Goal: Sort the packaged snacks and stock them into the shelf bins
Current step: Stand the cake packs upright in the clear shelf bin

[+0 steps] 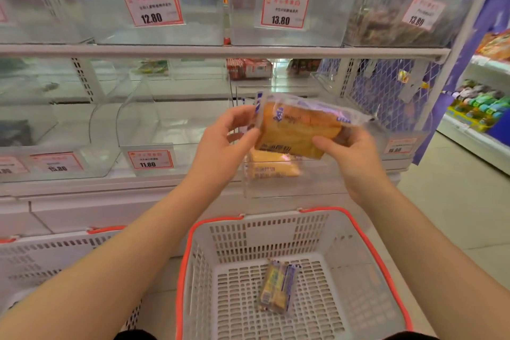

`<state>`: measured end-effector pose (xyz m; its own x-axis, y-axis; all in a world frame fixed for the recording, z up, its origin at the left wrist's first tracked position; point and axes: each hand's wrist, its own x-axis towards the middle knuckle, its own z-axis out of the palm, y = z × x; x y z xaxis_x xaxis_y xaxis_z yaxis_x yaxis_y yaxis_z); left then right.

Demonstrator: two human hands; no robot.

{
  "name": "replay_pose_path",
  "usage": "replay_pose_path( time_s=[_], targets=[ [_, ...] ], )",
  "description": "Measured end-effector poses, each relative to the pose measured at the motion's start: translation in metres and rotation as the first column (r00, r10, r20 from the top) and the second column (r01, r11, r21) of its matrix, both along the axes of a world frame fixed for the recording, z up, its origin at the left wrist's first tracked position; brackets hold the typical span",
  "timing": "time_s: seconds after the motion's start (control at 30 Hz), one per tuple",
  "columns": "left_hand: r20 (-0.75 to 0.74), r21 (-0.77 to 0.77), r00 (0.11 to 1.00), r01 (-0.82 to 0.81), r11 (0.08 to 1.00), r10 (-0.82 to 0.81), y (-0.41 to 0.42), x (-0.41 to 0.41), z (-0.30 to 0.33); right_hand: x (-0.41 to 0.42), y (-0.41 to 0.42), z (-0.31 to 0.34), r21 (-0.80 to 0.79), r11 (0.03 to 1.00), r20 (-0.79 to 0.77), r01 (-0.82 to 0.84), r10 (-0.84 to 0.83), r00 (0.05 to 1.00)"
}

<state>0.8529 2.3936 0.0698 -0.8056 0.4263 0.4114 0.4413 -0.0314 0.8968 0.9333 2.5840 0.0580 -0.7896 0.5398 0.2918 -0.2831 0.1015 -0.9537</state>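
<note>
Two hands on one bread pack (299,130), held above clear bin (289,188).
L hand (220,143) pinches wrapper edge, R hand (350,154) grips underside; bin holds similar pack (271,167), prob. same type; white basket (356,219) has small snack (277,286).

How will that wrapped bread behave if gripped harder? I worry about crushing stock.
The wrapped bread probably squashes easily: it looks like a soft loaf in thin film. The loose crinkled wrapper likely slides a little under the left hand and right hand. Seems light.

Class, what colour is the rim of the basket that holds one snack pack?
Orange-red, on a white basket; the head view shows it, the only view here.
</note>
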Motion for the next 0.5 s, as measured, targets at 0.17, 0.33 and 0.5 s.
replay_pose_path(
  time_s=[0.17,0.33,0.5],
  targets=[
    [0.023,-0.286,0.975,-0.206,0.936,0.221,0.005,-0.024,-0.031,-0.026,0.018,0.021,0.004,0.999,0.025,0.046,-0.046,0.999],
    [0.197,-0.322,0.964,-0.110,0.940,0.180,0.004,-0.033,-0.055,-0.053,0.030,0.011,0.078,0.996,0.280,-0.045,0.022,0.960],
    [0.213,-0.362,0.973,-0.005,0.932,0.087,0.008,-0.032,-0.070,-0.070,0.033,-0.005,0.103,0.986,0.517,-0.134,0.063,0.854]
  ],
)
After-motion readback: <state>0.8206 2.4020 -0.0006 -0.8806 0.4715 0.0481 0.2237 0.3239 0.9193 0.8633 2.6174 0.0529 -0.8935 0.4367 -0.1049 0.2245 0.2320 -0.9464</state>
